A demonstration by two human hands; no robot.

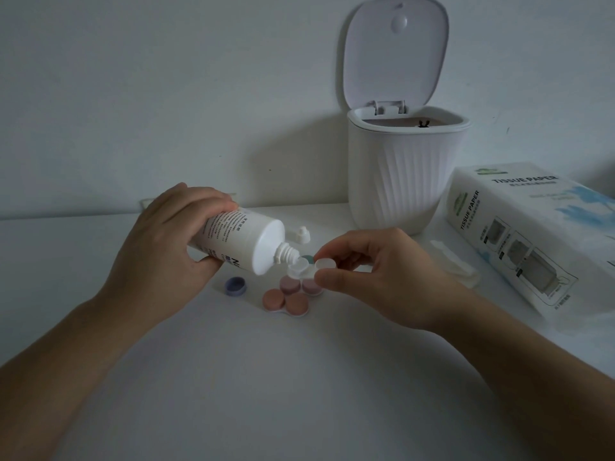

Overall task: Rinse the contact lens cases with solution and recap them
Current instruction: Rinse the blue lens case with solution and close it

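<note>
Head view
Left hand: the left hand (166, 247) was wrapped around a white solution bottle (243, 241), tilting it so the uncapped nozzle pointed down and to the right.
Nozzle: its tip sat right over one well of an open clear lens case (304, 266).
Right hand: the right hand (372, 271) pinched that clear case at its right well between thumb and fingertips, holding it above the table (299, 377).
Capped cases: a case with mauve caps (301, 286) lay just under the held one; a case with orange caps (283, 302) lay touching or just beside it, nearer the camera.
Loose caps: a purple cap (235, 285) lay open side up, left of the cases; a teal cap (308, 258) showed partly behind the nozzle.
Bottle cap: the small white bottle cap (302, 235) stood behind the bottle.
Background: a white ribbed bin (399, 181) stood with its lid up; a tissue paper pack (519, 234) lay to the right, with a folded tissue (456, 262) beside it.
</note>
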